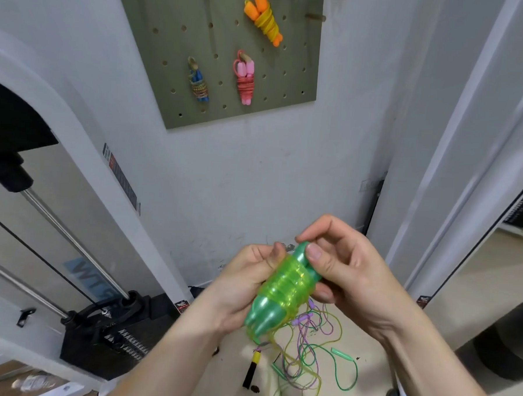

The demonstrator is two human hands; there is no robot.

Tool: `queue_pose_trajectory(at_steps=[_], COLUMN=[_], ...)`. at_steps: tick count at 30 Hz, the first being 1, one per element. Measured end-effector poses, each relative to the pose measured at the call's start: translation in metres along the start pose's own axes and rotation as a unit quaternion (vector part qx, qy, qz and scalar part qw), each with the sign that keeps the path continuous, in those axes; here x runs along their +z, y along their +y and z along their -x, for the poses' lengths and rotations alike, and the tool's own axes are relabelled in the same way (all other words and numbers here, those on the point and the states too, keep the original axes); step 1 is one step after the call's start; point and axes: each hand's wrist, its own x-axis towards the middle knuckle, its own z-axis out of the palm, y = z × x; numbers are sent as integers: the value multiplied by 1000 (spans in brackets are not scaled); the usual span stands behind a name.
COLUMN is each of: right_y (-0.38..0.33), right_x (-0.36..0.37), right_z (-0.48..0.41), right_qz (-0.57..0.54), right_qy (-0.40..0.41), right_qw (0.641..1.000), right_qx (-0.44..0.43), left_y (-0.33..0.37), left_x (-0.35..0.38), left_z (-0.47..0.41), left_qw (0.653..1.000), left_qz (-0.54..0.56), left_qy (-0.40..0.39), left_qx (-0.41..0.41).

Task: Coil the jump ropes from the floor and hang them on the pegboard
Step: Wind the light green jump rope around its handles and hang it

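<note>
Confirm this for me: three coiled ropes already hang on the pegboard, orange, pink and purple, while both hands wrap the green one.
One colour is off. The head view shows three coiled ropes on the pegboard: an orange rope, a pink rope and a blue rope, not purple. Purple cord lies only in the tangle on the floor. The left hand and right hand do hold the green rope.

Head view, forward-down, close over hands [295,278]

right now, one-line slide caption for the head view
Both hands, left hand and right hand, wrap a green jump rope below a pegboard holding three coiled ropes.
</note>
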Motion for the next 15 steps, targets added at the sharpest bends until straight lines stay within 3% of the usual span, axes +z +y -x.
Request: queue_pose_trajectory(at_steps=[3,6,10,12,13,14,15], right_y=[2,3,14,21,24,26,28], right_x=[2,8,6,0,-3,-5,-6], right_z=[-2,-5,-11,-14,-15,-15,-15], right_qz=[-71,-88,36,130,168,189,194], right_qy=[62,153,257,300,310,309,300], right_qw=[995,984,963,942,933,930,933], right_qx=[-17,-34,-69,-71,-66,-58,-48], left_y=[-3,-18,-37,-43,-46,-46,-43], left_x=[17,22,30,31,28,24,19], left_z=[1,2,3,6,9,12,14], left_qw=[993,994,978,962,933,863,769], left_qz=[85,61,-53,-169,-278,-443,-587], left_qy=[67,95,196,213,222,229,229], left_qx=[-41,-14,37,34,49,79,106])
